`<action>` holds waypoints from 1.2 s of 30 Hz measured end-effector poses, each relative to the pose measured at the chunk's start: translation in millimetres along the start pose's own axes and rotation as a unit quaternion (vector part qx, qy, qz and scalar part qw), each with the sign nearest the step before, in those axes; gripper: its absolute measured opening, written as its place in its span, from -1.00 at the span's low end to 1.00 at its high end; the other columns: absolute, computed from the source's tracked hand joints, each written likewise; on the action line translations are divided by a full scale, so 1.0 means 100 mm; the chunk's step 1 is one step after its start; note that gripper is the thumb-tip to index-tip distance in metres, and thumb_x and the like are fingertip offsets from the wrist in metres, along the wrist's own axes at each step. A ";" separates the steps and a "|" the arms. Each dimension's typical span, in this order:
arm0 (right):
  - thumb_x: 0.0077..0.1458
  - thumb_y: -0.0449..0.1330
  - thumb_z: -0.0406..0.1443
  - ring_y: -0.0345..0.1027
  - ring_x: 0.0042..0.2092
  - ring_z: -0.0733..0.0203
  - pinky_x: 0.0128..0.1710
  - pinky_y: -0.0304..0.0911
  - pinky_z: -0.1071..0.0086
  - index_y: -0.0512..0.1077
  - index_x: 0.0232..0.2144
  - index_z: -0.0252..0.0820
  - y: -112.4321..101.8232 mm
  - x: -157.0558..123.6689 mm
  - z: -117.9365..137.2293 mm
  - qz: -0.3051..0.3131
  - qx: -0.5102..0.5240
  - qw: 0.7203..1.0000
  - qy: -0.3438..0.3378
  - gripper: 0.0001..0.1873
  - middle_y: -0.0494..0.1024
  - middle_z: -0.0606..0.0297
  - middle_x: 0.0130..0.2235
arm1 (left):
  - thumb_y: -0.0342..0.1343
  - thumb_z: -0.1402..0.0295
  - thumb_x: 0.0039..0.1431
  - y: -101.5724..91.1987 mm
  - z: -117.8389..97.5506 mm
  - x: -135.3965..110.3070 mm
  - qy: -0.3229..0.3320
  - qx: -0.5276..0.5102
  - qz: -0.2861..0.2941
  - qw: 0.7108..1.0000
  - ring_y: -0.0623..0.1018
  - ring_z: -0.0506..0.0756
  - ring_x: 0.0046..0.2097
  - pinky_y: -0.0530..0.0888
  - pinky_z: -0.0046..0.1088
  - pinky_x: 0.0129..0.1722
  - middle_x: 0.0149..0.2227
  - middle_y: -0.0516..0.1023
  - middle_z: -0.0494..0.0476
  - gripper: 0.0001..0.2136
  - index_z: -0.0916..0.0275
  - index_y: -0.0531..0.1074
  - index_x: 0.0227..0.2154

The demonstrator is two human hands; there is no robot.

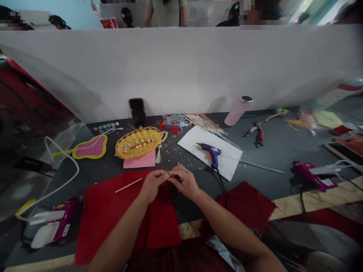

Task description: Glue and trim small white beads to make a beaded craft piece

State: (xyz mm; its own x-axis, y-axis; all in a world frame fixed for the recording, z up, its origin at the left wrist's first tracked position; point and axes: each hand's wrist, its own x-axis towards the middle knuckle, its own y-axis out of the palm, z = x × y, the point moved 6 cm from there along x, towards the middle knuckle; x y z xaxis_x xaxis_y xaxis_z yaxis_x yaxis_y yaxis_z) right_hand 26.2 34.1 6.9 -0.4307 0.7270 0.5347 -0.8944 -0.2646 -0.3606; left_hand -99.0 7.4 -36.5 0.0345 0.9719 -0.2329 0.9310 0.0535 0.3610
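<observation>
My left hand (pixel 152 184) and my right hand (pixel 184 183) meet fingertip to fingertip above a sheet of red felt (pixel 113 211). Both are closed in a pinch on something small and dark between them that I cannot make out. A thin white stick (pixel 128 185) lies on the felt just left of my left hand. Loose pale beads (pixel 181 160) are scattered on the grey table just beyond my fingers. A yellow woven basket (pixel 138 142) holding more beads sits on pink paper (pixel 140 161) further back.
A blue glue gun (pixel 211 152) lies on white paper (pixel 210 151) to the right, its cord running toward me. A second red felt piece (pixel 249 207), a purple glue gun (pixel 312 174), pliers (pixel 258 134), a pink bottle (pixel 238 110) and a phone (pixel 137 112) stand around. A white partition (pixel 181 68) closes the back.
</observation>
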 end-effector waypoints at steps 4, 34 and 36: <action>0.08 0.16 -0.33 0.36 -0.30 0.27 -0.28 0.33 0.39 0.46 -0.29 -0.15 0.00 0.01 0.03 -0.001 0.008 1.000 -0.003 -0.89 0.48 0.23 -0.35 | 0.20 0.35 -0.02 0.00 0.00 -0.01 0.001 -0.012 0.000 1.000 0.23 -0.09 -0.51 0.17 -0.57 -0.48 -0.59 0.33 -0.03 -0.86 0.33 0.45 -0.56; 0.07 0.18 -0.26 0.37 -0.31 0.25 -0.28 0.31 0.37 0.44 -0.19 -0.14 0.02 -0.01 0.00 -0.005 0.028 0.999 0.041 -0.79 0.50 0.25 -0.37 | 0.28 0.37 -0.12 0.01 0.03 0.01 -0.027 -0.066 0.005 0.997 0.29 -0.09 -0.50 0.22 -0.57 -0.47 -0.56 0.40 0.01 -0.86 0.33 0.47 -0.57; 0.08 0.18 -0.27 0.37 -0.30 0.25 -0.28 0.31 0.37 0.46 -0.23 -0.13 0.02 0.00 0.01 -0.003 0.034 0.999 0.035 -0.82 0.51 0.24 -0.36 | 0.27 0.36 -0.11 0.01 0.02 0.00 -0.027 -0.064 0.007 0.998 0.28 -0.10 -0.52 0.20 -0.58 -0.48 -0.58 0.38 0.00 -0.85 0.33 0.46 -0.58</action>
State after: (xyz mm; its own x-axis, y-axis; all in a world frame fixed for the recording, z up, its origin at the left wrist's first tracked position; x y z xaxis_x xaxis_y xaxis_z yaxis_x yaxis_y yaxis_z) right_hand 24.3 32.5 6.9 -0.4177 0.7704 0.4816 -0.9042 -0.3008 -0.3031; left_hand -97.1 7.3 -37.8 0.0701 0.9589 -0.2749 0.8765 0.0723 0.4759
